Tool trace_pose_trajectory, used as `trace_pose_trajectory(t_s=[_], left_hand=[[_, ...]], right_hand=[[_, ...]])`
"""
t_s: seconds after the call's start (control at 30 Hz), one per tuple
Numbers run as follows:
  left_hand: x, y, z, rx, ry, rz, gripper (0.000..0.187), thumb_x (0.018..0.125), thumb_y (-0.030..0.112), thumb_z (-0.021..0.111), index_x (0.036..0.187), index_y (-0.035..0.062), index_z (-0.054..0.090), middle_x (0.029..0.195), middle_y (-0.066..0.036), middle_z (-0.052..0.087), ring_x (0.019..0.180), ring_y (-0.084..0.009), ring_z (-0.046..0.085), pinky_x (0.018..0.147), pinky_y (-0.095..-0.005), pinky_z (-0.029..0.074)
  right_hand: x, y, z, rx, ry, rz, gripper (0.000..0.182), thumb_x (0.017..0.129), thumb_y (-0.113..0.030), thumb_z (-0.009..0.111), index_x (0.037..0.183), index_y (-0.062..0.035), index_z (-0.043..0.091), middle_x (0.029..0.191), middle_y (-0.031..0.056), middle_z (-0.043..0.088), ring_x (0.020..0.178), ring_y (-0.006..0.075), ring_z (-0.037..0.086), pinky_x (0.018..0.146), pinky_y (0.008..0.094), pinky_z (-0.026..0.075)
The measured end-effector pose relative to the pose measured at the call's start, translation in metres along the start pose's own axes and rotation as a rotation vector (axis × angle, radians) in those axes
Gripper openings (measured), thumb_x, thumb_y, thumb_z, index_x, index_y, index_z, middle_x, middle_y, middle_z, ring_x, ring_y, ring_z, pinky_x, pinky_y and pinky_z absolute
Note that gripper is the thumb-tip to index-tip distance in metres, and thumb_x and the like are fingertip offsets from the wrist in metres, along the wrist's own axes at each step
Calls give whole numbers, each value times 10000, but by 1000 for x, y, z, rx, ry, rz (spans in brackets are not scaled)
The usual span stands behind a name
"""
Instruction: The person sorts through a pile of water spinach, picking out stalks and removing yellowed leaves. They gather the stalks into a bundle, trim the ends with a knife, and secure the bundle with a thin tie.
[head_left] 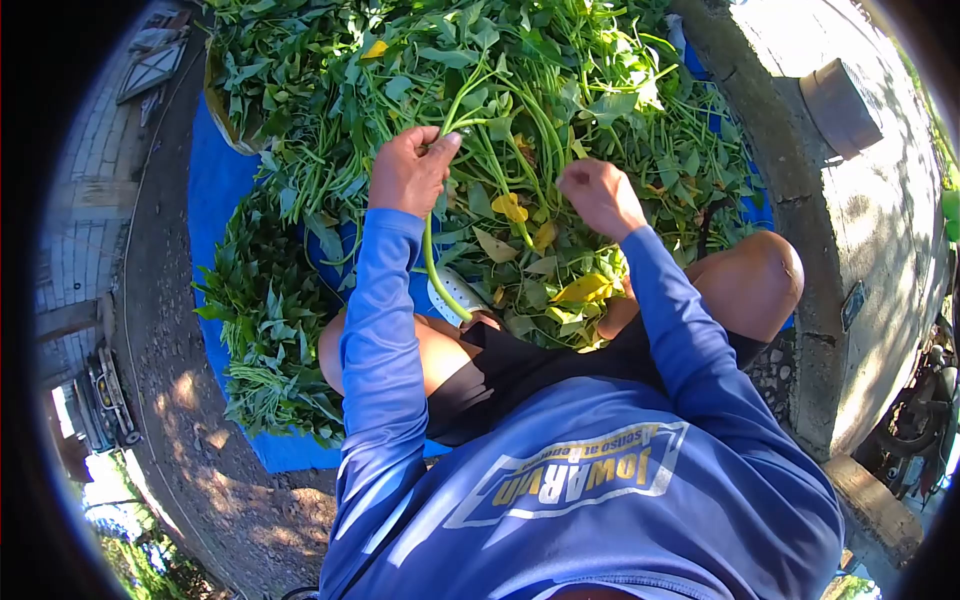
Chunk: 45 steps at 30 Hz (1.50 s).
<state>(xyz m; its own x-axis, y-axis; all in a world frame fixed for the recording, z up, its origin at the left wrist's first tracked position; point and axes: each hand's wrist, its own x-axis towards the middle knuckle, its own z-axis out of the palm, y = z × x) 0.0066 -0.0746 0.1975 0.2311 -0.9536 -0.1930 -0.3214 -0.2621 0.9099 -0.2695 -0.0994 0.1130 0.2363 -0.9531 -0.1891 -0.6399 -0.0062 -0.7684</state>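
My left hand [412, 172] is closed around a long green water spinach stem [432, 255], thumb and fingers pinched near its leafy top. The stem's thick lower end hangs down toward my lap. To the right, my right hand [600, 197] hovers over the greens with its fingers curled together; whether anything is in them is hidden. Under and beyond both hands spreads a large heap of leafy water spinach [345, 110]. Yellowed leaves [585, 289] lie in the heap close to my legs.
A smaller pile of bundled greens [280, 345] lies at the left on a blue tarp [225, 165]. A white perforated shoe [450, 292] is between my legs. Along the right runs a concrete ledge [815, 235] with a block [840, 108] on it. Bare dirt ground [180, 400] borders the tarp.
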Motion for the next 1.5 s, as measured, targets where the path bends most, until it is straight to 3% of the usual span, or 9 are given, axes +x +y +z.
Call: trace_pose_trajectory(t_s=[0.1, 0.33, 0.5, 0.6, 0.83, 1.0, 1.13, 1.33, 1.5], left_hand=[[-12, 17, -18, -92, 125, 153, 365, 1013, 290, 742, 1207, -17, 714, 721, 9, 602, 577, -43, 489, 505, -239, 401], [-41, 39, -54, -243, 641, 445, 321, 1076, 293, 650, 1212, 11, 722, 630, 27, 537, 526, -38, 448, 475, -216, 343], [-33, 4, -59, -124, 420, 2, 507, 1082, 484, 588, 995, -9, 669, 630, -56, 621, 491, -117, 566, 475, -266, 441], [-29, -3, -44, -171, 392, 47, 528, 1066, 509, 606, 906, 7, 623, 628, -55, 607, 494, -130, 564, 482, -283, 453], [-25, -12, -31, -326, 291, 78, 391, 1033, 461, 685, 995, 74, 645, 759, -1, 651, 620, -79, 628, 489, -219, 456], [-30, -10, -14, -429, 173, -10, 280, 1019, 390, 725, 986, 115, 680, 847, 28, 695, 693, -61, 660, 531, -189, 483], [-32, -14, 11, -531, 108, -3, 276, 1016, 394, 731, 998, 121, 700, 855, 37, 698, 691, -59, 656, 540, -191, 486], [-30, -24, 41, -587, -10, -111, 236, 988, 320, 781, 1094, 109, 767, 879, 55, 696, 691, -27, 566, 584, -206, 473], [-29, -19, 41, -534, 25, -182, 190, 1014, 293, 743, 1068, 115, 706, 914, -21, 758, 736, -96, 691, 619, -211, 519]], right_hand=[[70, 35, 34, -41, 312, -27, 411, 930, -331, 682, 1217, -41, 722, 1167, 217, 730, 1143, 405, 678, 1029, 474, 525], [113, 47, 47, -30, 364, -20, 384, 958, -351, 684, 1116, -6, 745, 1052, 214, 745, 980, 362, 723, 912, 443, 563], [78, 0, 8, 387, 266, -38, 347, 954, -284, 771, 1141, 8, 745, 958, 91, 761, 827, 153, 679, 794, 290, 537], [62, -26, -4, 642, 152, -39, 340, 995, -253, 759, 1250, -30, 726, 952, -6, 740, 827, 73, 648, 768, 251, 515], [7, -48, -21, 949, -182, -34, 358, 988, -211, 743, 1325, -94, 722, 1071, 2, 775, 905, 57, 668, 742, 233, 493], [-3, -57, -10, 979, -36, -75, 348, 912, -54, 809, 1247, 4, 738, 1093, 40, 771, 981, 89, 689, 908, 264, 556], [-1, -54, 15, 807, -54, -179, 365, 927, -113, 812, 1266, 1, 740, 1021, 1, 723, 940, 74, 656, 892, 242, 548], [-21, -70, 50, 712, -115, -153, 364, 958, -148, 748, 1269, 40, 721, 1083, 126, 782, 990, 131, 707, 878, 307, 568], [-61, -69, -12, 238, 13, -521, 478, 891, -216, 787, 1327, -37, 703, 1104, 171, 748, 940, 331, 725, 888, 393, 576]])
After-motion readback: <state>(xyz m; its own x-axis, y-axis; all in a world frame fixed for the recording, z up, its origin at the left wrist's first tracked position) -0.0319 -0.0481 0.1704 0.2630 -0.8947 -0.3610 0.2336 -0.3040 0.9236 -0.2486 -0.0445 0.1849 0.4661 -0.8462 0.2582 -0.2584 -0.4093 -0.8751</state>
